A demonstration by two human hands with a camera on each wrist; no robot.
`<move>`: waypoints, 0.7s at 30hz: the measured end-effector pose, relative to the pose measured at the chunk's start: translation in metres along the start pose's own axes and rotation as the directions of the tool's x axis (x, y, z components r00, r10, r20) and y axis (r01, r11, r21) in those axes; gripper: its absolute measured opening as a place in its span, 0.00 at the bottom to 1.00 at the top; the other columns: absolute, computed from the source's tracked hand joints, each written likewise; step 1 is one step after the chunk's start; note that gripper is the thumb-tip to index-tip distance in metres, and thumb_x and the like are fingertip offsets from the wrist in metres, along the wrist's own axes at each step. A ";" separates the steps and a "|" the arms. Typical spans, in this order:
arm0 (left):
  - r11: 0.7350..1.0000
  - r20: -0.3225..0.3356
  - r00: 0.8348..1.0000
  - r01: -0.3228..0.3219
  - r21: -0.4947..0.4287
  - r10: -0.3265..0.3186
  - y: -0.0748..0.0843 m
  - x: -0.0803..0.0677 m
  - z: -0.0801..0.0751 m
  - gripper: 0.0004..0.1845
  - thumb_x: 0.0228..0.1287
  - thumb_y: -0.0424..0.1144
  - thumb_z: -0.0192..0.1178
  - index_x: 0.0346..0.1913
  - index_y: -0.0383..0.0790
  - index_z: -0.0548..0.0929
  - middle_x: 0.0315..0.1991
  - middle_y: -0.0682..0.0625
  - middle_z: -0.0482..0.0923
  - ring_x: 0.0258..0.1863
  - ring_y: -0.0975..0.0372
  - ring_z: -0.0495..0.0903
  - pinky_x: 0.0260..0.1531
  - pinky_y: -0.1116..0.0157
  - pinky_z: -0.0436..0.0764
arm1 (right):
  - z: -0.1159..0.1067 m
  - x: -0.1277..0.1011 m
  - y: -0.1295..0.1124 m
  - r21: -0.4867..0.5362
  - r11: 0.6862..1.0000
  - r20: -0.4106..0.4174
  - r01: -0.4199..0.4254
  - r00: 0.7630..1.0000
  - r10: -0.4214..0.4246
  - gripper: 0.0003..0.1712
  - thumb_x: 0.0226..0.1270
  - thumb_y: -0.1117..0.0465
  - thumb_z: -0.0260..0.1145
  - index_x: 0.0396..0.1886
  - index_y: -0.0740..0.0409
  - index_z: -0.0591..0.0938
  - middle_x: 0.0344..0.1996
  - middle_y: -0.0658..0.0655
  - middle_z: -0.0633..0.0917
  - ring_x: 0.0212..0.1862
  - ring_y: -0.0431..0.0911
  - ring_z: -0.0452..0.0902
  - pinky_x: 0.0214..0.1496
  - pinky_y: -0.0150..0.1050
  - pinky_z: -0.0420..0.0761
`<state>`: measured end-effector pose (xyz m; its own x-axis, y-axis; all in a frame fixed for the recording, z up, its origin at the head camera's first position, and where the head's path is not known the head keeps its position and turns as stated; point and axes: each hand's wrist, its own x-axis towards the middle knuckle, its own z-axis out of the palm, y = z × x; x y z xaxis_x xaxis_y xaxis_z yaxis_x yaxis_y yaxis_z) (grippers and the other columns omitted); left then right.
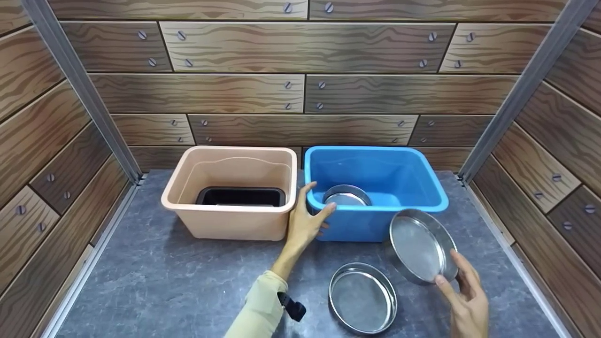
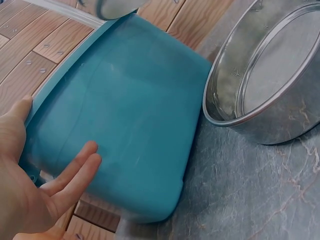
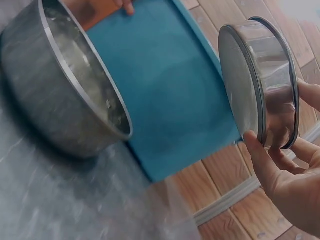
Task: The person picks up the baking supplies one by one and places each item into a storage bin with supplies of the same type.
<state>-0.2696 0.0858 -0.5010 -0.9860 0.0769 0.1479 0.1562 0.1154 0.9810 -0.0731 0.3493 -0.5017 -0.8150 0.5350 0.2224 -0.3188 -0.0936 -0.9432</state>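
My right hand (image 1: 469, 298) grips the edge of a round metal sieve (image 1: 418, 244), thumb on one side and fingers on the other. This sieve is tilted and raised at the front right corner of the blue bin (image 1: 375, 223). In the right wrist view the sieve (image 3: 267, 85) shows its shiny side wall and mesh. My left hand (image 1: 305, 223) is at the blue bin's front left corner, fingers spread and fairly straight against it. Another sieve (image 1: 362, 298) lies on the grey table in front, and a third (image 1: 347, 195) sits inside the blue bin.
A beige bin (image 1: 230, 223) stands left of the blue one, with a black tray (image 1: 242, 196) inside. Wood-patterned walls (image 1: 300, 94) with metal corner posts enclose the grey table (image 1: 188, 281) at the back and sides.
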 end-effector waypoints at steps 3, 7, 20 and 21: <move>1.000 0.004 1.000 -0.001 0.009 0.001 0.000 0.000 0.000 0.40 0.51 0.61 0.71 0.67 0.71 0.65 0.26 0.44 0.83 0.20 0.46 0.85 0.11 0.59 0.83 | 0.007 0.008 -0.008 -0.026 1.000 0.026 -0.010 1.000 0.011 0.35 0.60 0.82 0.61 0.69 0.67 0.68 0.67 0.57 0.65 0.69 0.53 0.58 0.62 0.26 0.73; 0.999 0.005 1.000 0.001 0.034 -0.001 -0.001 0.001 0.000 0.42 0.49 0.63 0.71 0.68 0.71 0.64 0.24 0.43 0.83 0.20 0.47 0.85 0.11 0.59 0.83 | 0.019 0.021 -0.015 -0.040 0.999 0.041 0.006 0.999 -0.004 0.35 0.58 0.81 0.63 0.68 0.66 0.70 0.67 0.56 0.66 0.67 0.53 0.61 0.60 0.27 0.76; 0.999 0.002 1.000 -0.017 0.045 0.017 -0.001 0.001 -0.001 0.41 0.50 0.64 0.70 0.67 0.72 0.64 0.24 0.50 0.82 0.17 0.56 0.84 0.12 0.60 0.83 | 0.041 0.045 -0.013 -0.020 0.999 0.060 0.046 0.997 -0.044 0.35 0.55 0.82 0.66 0.65 0.67 0.72 0.66 0.56 0.68 0.65 0.53 0.64 0.60 0.29 0.77; 0.999 0.000 1.000 -0.018 0.046 0.018 -0.001 0.001 -0.001 0.41 0.50 0.64 0.70 0.67 0.71 0.64 0.24 0.50 0.82 0.17 0.58 0.84 0.12 0.60 0.83 | 0.042 0.046 -0.012 -0.014 0.999 0.058 0.047 0.997 -0.046 0.35 0.55 0.82 0.66 0.65 0.67 0.72 0.66 0.56 0.68 0.65 0.53 0.64 0.60 0.29 0.77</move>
<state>-0.2712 0.0843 -0.5020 -0.9830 0.0788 0.1656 0.1764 0.1594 0.9713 -0.1272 0.3397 -0.4699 -0.8261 0.4892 0.2797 -0.3500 -0.0564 -0.9351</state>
